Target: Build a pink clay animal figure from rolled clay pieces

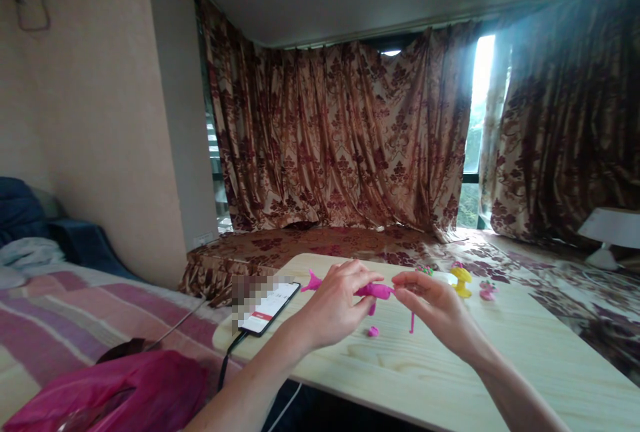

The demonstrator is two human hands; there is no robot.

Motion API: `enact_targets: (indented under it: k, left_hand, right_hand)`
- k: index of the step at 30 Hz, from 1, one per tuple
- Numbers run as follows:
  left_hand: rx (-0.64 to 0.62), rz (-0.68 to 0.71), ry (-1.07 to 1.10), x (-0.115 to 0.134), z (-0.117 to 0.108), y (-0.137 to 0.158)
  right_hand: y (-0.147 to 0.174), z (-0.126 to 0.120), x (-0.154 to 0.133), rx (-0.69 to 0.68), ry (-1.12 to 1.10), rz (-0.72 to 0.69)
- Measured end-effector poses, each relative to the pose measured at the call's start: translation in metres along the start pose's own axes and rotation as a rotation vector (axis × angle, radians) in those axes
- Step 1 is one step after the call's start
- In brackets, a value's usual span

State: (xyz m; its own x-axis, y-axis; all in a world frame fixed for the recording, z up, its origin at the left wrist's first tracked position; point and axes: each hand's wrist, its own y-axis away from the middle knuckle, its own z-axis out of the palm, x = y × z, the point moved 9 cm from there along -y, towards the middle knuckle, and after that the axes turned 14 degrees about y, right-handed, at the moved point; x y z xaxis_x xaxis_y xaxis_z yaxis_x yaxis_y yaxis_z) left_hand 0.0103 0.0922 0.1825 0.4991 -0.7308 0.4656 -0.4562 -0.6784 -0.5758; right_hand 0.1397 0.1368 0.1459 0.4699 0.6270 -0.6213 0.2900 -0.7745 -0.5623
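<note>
My left hand (340,302) is closed around a bright pink modelling clay figure (376,291), whose flared, tail-like end sticks out on the left. At the figure's right end, the thumb and fingers of my right hand (440,305) pinch together at a small pink tip. Whether that tip is a separate bit cannot be made out. A thin pink clay strip (412,323) shows just below my right fingertips. On the wooden table (350,365), under my hands, lies a small pink clay lump (373,331).
A phone (273,307) with a cable lies at the table's left. Behind my right hand stand a yellow clay piece (461,281), a small pink clay piece (488,290) and a green-and-pink one (424,271). A magenta bag (150,392) sits on the bed.
</note>
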Motion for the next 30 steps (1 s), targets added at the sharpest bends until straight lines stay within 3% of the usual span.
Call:
enact_targets:
  k: [3,8,12,20,30]
  left_hand:
    - [-0.034,-0.003,0.003,-0.002,0.003,0.000]
    - [-0.028,-0.015,0.009,-0.007,-0.001,0.002]
    - [-0.033,-0.048,0.039,-0.011,-0.003,0.003]
    - [-0.057,-0.043,0.040,-0.011,-0.003,0.001]
    - [-0.037,-0.032,0.040,-0.020,-0.007,-0.002]
  right_hand:
    - [-0.001,-0.002,-0.007,0.007,0.086,-0.054]
    - [0.003,-0.014,0.010,0.016,0.072,0.032]
    - [0.011,-0.004,0.017,-0.070,0.046,0.039]
    - [0.002,-0.003,0.009,-0.017,0.106,-0.005]
    - [0.015,0.009,0.026,-0.134,0.037,0.052]
